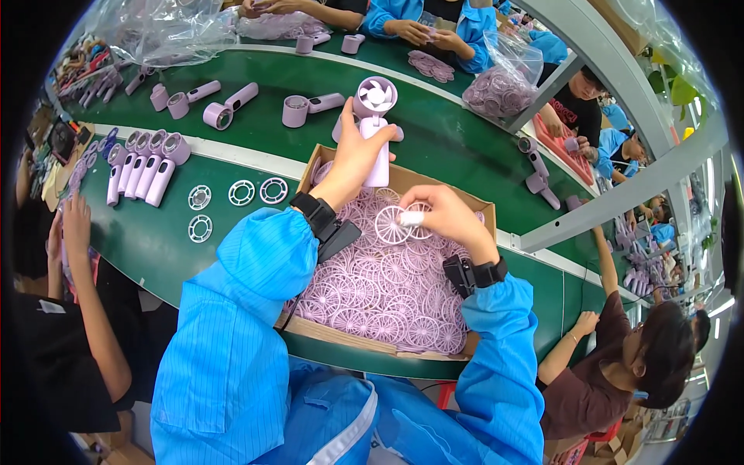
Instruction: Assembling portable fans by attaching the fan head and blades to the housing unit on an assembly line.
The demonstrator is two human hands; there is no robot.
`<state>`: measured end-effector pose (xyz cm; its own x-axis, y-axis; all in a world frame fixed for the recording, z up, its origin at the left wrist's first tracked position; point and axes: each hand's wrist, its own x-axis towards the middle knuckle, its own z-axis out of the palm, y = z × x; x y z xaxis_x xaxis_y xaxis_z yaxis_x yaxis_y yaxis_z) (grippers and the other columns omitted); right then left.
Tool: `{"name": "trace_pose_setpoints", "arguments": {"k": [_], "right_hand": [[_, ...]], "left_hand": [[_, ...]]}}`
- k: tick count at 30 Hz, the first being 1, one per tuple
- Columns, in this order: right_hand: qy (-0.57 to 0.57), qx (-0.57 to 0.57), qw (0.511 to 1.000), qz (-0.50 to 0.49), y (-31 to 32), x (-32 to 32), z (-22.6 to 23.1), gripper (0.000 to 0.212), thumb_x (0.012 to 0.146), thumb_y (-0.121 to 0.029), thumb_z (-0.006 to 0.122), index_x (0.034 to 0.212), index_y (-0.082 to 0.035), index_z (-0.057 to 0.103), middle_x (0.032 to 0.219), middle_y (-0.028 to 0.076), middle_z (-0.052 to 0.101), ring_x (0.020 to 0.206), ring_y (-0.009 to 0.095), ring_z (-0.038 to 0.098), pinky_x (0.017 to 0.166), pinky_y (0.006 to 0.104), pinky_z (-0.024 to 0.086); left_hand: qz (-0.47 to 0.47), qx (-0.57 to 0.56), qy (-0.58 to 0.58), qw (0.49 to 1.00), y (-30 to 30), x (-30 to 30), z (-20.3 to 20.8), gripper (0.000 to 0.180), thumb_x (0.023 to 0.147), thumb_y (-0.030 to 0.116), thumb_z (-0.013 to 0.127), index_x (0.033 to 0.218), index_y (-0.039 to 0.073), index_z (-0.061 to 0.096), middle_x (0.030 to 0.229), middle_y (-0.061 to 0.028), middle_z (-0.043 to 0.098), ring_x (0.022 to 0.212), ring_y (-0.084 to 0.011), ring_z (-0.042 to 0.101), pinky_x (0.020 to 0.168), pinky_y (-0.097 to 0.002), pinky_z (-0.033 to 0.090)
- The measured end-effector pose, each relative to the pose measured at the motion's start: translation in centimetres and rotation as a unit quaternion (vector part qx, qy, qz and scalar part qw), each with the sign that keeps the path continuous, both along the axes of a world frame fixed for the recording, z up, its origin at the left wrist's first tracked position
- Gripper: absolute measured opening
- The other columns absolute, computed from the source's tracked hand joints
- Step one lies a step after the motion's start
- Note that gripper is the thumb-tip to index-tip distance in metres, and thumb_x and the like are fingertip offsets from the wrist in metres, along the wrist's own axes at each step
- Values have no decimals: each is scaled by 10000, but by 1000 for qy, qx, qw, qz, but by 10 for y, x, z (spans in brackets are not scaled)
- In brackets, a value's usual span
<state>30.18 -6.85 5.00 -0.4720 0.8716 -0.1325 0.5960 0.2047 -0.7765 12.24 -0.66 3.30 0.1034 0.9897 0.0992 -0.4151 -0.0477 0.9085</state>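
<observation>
My left hand point(355, 159) is wrapped round a light purple handheld fan point(376, 159), held upright above the far side of a cardboard box. White blades show uncovered in its round head, which faces me. Between the thumb and fingers of my right hand point(448, 218) is a round, spoked purple fan grille point(390, 226). A second ring shows just behind it; whether I hold that one too I cannot tell. One right fingertip wears a white cover. Below both hands, the cardboard box point(349, 338) is heaped with loose grilles point(387, 298) of the same kind.
Assembled fans point(147, 167) lie in a row at the left, beside several loose rings point(242, 192). More fans point(298, 111) lie on the green conveyor belt point(263, 77) beyond. A grey metal frame point(628, 186) slants across the right. Co-workers sit on both sides and opposite.
</observation>
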Motion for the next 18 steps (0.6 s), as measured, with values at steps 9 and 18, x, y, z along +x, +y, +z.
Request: {"name": "trace_pose_setpoints", "arguments": {"k": [9, 18], "right_hand": [[479, -28, 862, -163, 9, 13, -8, 111, 907, -57, 553, 1017, -46, 544, 1008, 58, 622, 893, 170, 616, 791, 333, 518], [504, 9, 851, -147, -2, 2, 6, 202, 922, -108, 547, 1106, -29, 525, 1046, 120, 615, 958, 236, 625, 852, 379, 541]], "left_hand": [[-129, 79, -30, 988, -15, 7, 11, 909, 777, 76, 710, 1464, 104, 115, 1121, -115, 546, 851, -156, 610, 727, -278, 517], [-28, 258, -15, 966, -31, 19, 12, 983, 714, -34, 736, 1476, 141, 140, 1175, -98, 496, 891, -132, 588, 775, -275, 511]]}}
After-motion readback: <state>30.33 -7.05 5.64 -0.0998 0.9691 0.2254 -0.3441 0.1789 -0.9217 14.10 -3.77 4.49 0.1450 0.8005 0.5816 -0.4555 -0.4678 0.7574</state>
